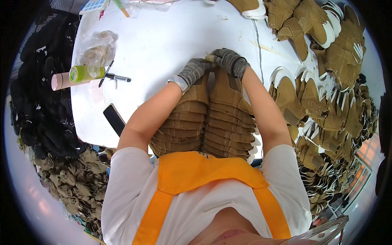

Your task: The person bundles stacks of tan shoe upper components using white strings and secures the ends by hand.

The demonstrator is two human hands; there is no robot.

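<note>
Two rows of brown shoe uppers, a left row (179, 122) and a right row (228, 118), lie overlapped in front of my body on the white table. My left hand (193, 72), in a grey knit glove, bends over the far end of the left row. Beside it my right hand (230, 62), gloved alike, curls over the far end of the right row. Both hands are closed on the farthest uppers, and their fingertips nearly meet. A small tan tip (210, 58) shows between them; the gloves hide most of what the fingers grip.
More brown uppers with white edges (288, 96) crowd the table's right side. To the left lie a phone (114, 118), a black marker (119, 77), a green tape roll (81, 74), a pink bottle (61, 81) and a plastic bag (96, 49). Black piles (45, 94) stand beyond the left edge.
</note>
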